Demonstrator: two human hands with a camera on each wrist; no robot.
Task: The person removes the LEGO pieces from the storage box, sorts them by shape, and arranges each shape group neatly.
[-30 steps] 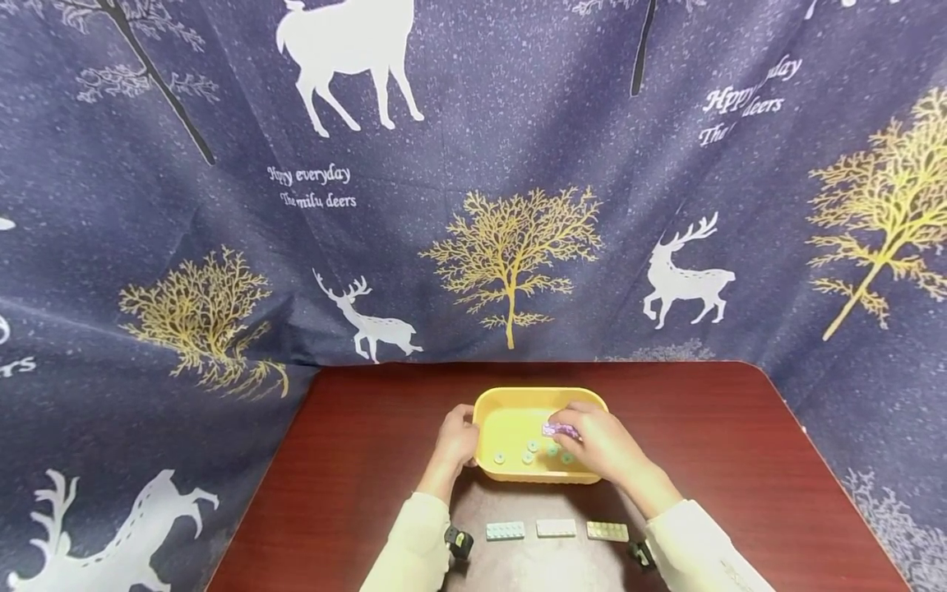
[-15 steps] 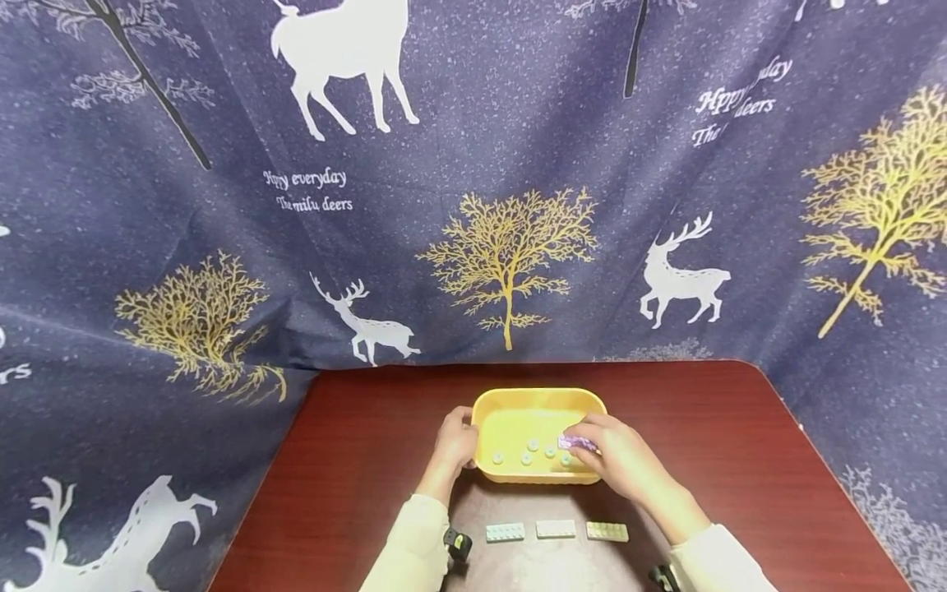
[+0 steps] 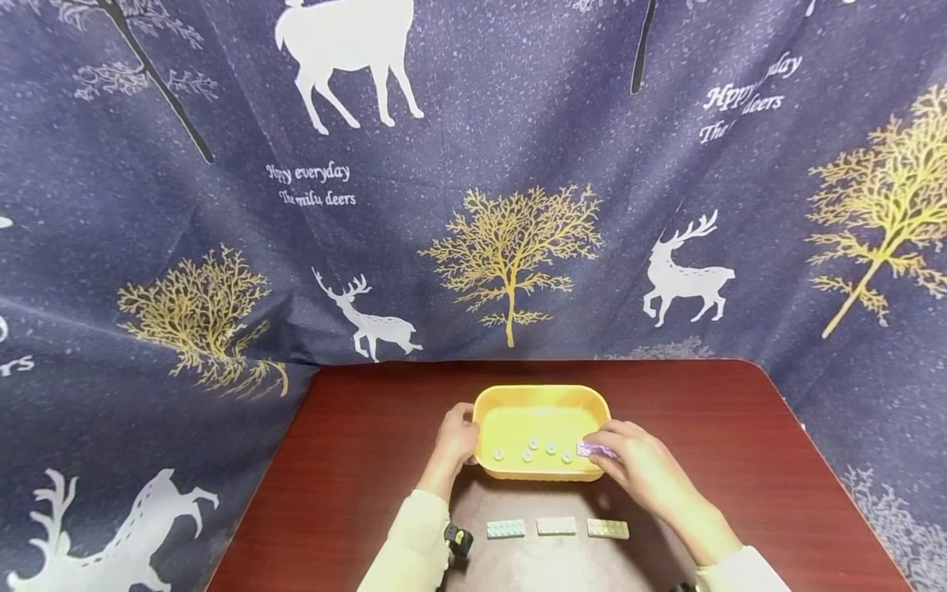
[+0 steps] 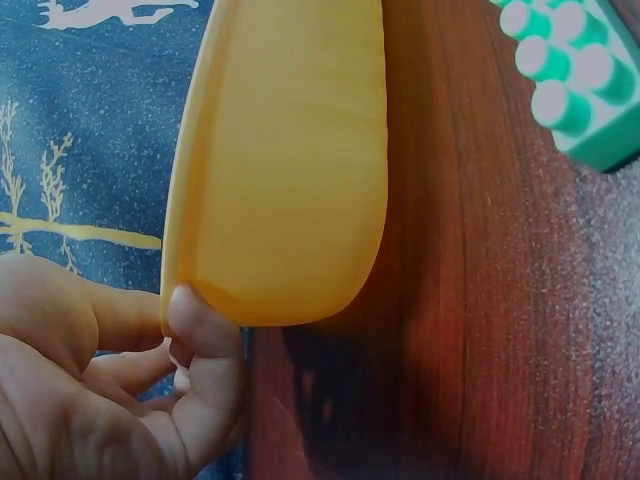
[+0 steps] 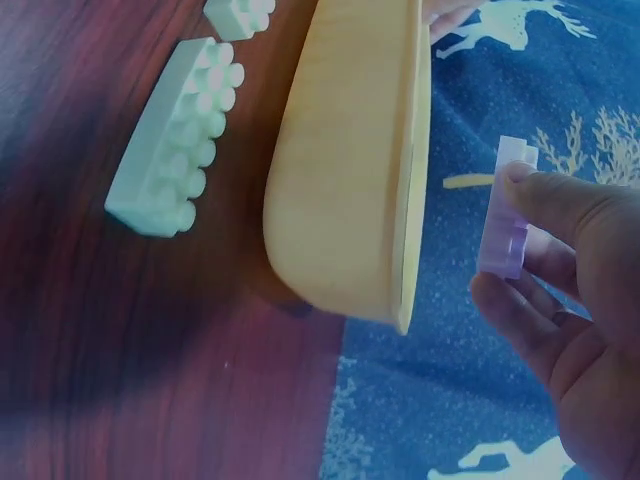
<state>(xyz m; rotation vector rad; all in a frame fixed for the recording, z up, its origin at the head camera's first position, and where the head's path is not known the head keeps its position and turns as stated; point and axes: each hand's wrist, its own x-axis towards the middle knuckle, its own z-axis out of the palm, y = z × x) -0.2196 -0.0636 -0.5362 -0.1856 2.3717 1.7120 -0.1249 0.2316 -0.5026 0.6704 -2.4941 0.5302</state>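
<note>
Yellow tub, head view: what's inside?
Five small pale ring-shaped pieces are visible in the yellow tub. The right hand and the purple building brick it holds cover part of its right end; anything beneath them can't be seen.

Head view: bright exposure; white glare on the table [image 3: 558,569] at bottom centre. Left wrist view: dimmer; dark shadow beneath the yellow tub [image 4: 290,170] at lower centre; highlights washed out on the green brick [image 4: 600,72], upper right. Right wrist view: slightly hazy; broad shadow at lower left.
</note>
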